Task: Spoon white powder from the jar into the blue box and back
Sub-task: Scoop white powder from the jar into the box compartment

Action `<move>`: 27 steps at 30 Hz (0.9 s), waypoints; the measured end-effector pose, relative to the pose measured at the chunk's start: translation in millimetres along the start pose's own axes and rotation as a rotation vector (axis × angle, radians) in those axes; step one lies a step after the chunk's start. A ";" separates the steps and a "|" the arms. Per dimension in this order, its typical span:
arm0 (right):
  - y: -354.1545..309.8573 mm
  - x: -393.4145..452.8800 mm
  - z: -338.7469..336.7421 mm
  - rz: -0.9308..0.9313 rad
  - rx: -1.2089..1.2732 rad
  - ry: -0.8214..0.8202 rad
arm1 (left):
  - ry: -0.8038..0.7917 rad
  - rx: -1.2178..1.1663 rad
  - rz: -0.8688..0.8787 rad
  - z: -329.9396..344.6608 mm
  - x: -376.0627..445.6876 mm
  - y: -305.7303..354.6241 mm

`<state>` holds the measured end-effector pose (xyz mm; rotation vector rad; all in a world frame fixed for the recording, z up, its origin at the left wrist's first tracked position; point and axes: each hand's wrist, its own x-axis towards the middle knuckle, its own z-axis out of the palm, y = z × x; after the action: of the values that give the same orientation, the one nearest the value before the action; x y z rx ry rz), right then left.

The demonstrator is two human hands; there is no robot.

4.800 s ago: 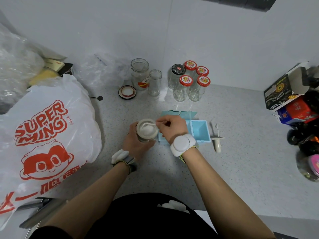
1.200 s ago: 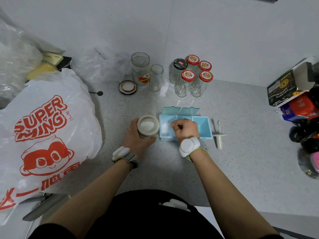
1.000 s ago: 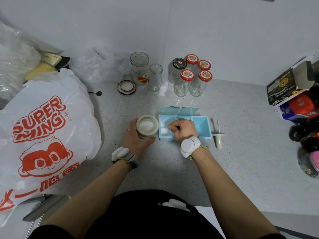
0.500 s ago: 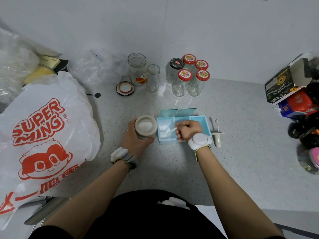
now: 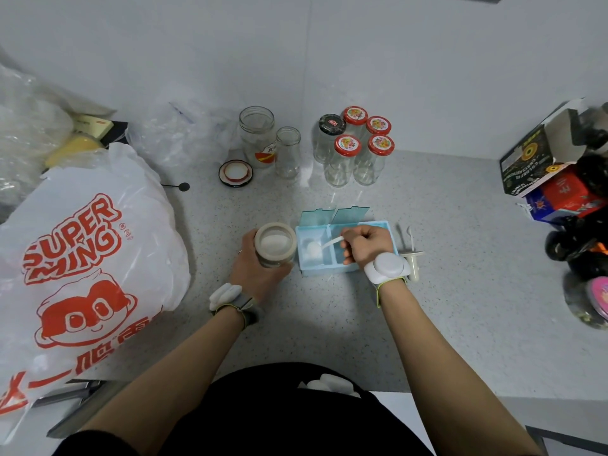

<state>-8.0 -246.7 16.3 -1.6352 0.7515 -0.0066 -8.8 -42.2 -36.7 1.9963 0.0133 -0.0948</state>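
Left hand (image 5: 260,274) wrapped round the open glass jar of white powder (image 5: 275,245), upright on the grey speckled surface (image 5: 444,291). Right hand (image 5: 365,246) pinched a small white plastic spoon (image 5: 324,245), its bowl heaped with powder, over the left compartment of the light-blue plastic box (image 5: 329,269), lids up. Box sat just right of the jar, partly under the right hand
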 end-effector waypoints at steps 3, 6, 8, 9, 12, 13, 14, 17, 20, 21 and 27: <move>-0.6 1.1 -1.7 -0.008 0.005 0.008 | -0.004 -0.001 0.005 0.6 0.6 0.0; -3.0 1.0 -1.4 -0.024 0.004 0.005 | 0.006 0.012 0.016 1.3 0.3 -2.0; -7.2 -0.6 -1.1 -0.039 0.011 0.001 | 0.009 0.018 0.018 1.7 0.1 -2.5; -10.3 -2.0 -1.5 -0.044 0.023 -0.001 | 0.008 0.017 0.013 2.1 0.3 -2.8; -20.7 -6.3 -2.4 -0.061 0.071 -0.014 | 0.005 0.016 0.021 2.2 1.3 -3.9; -24.2 -7.6 -2.3 -0.069 0.080 -0.019 | 0.006 0.019 0.023 2.1 1.8 -4.3; -27.5 -8.5 -1.6 -0.079 0.084 -0.022 | 0.007 0.020 0.025 2.3 2.2 -5.0; -38.9 -12.8 4.5 -0.098 0.104 -0.032 | 0.014 0.029 0.020 3.6 2.2 -6.3; -48.0 -17.2 15.5 -0.114 0.123 -0.057 | 0.024 0.037 0.004 5.0 2.9 -7.0; -49.0 -18.8 20.1 -0.124 0.112 -0.072 | 0.024 0.038 0.001 5.3 3.0 -7.3; -35.1 -28.8 47.4 -0.183 -0.109 -0.192 | 0.032 0.071 -0.015 5.6 3.5 -8.6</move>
<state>5.1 -190.9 48.2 -1.7755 0.4608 0.0609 -6.0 -43.9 -47.0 2.0690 0.0465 -0.0740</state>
